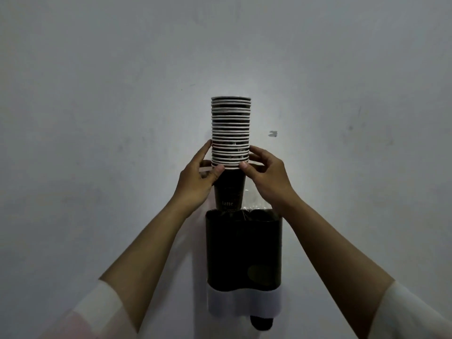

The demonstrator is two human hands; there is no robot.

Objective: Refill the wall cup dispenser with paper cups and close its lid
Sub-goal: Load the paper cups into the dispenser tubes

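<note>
A tall stack of dark paper cups (pixel 231 133) with white rims stands upright above the wall dispenser (pixel 243 248). My left hand (pixel 198 174) grips its lower left side and my right hand (pixel 265 174) grips its lower right side. The bottom cup, printed "latte", dips its base into the left opening at the dispenser's top. The dispenser has a dark translucent body and a white base (pixel 243 303). A clear lid (pixel 256 199) stands raised behind the top, partly hidden by my right hand. One cup bottom (pixel 261 322) pokes out under the base on the right.
The dispenser hangs on a plain pale wall (pixel 97 94) with a small dark mark (pixel 272 133) right of the stack. Both my forearms reach up from the lower corners, with white sleeves at the elbows.
</note>
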